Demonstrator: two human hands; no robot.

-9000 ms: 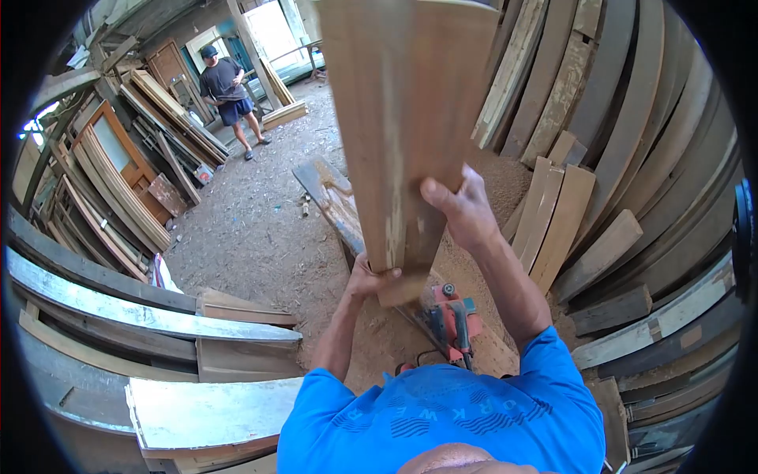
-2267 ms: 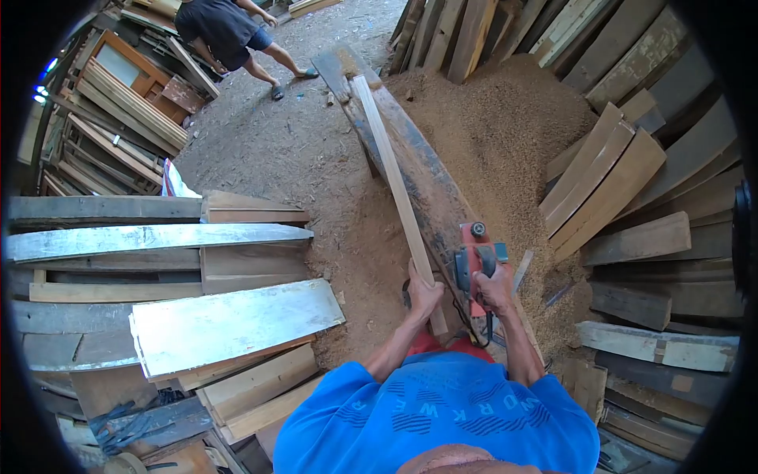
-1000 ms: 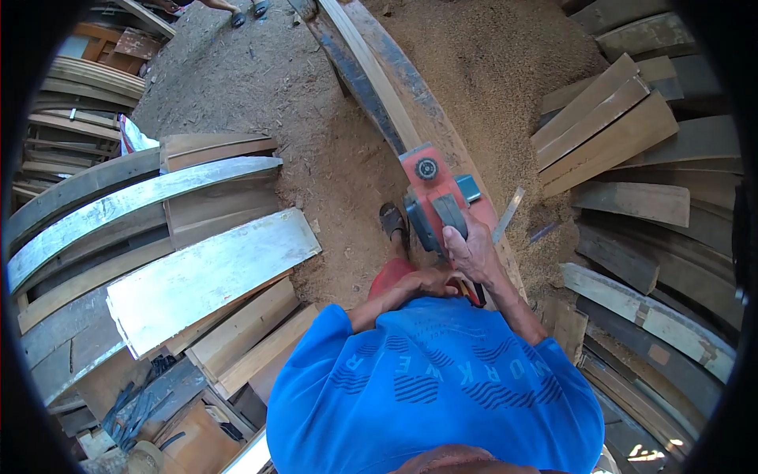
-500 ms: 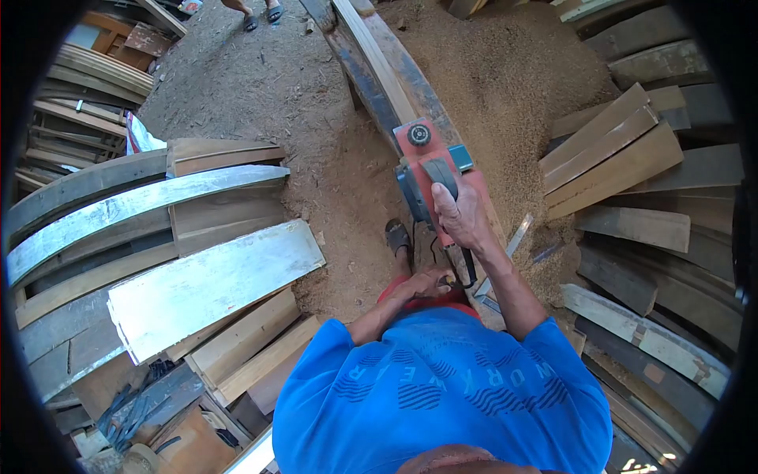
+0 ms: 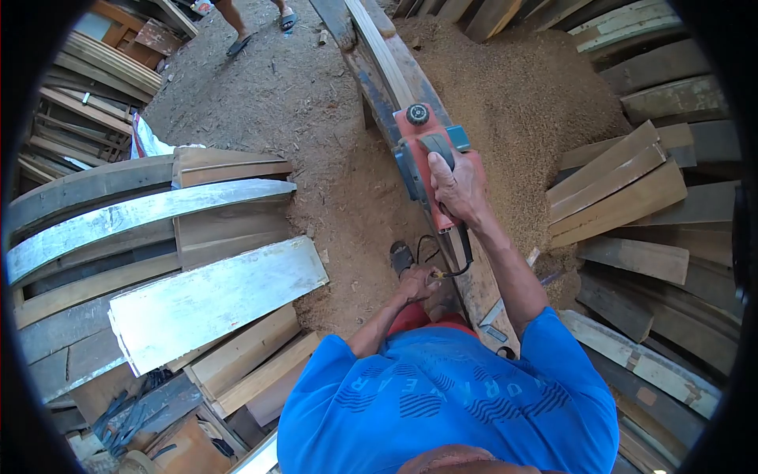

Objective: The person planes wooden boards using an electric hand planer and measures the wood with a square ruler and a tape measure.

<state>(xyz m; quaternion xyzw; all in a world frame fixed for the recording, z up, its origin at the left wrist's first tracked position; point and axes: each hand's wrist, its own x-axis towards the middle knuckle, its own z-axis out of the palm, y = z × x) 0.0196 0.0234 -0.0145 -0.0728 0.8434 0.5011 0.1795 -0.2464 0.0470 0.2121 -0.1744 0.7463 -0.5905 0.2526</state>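
My right hand (image 5: 460, 189) is wrapped around the rear handle of a red electric planer (image 5: 416, 141) with a black knob at its front. The planer rests on a narrow wood strip (image 5: 380, 49), which lies lengthwise on a long, worn bench (image 5: 410, 67). From the planer's back end a black power cord (image 5: 466, 251) bends round towards my left hand (image 5: 418, 283). That hand is closed on the cord, low beside the bench's left edge and in front of my red shorts. A metal square (image 5: 493, 312) lies on the near part of the bench.
White-painted boards (image 5: 221, 300) and other planks are stacked at left. More timber (image 5: 624, 189) lines the right side. Sawdust and shavings (image 5: 521, 87) cover the ground right of the bench. Another person's legs (image 5: 237, 24) show at the top left.
My right hand and the planer have moved forward along the strip. My left hand has shifted slightly left with the cord, which now shows more clearly. The other person's legs have come further into view.
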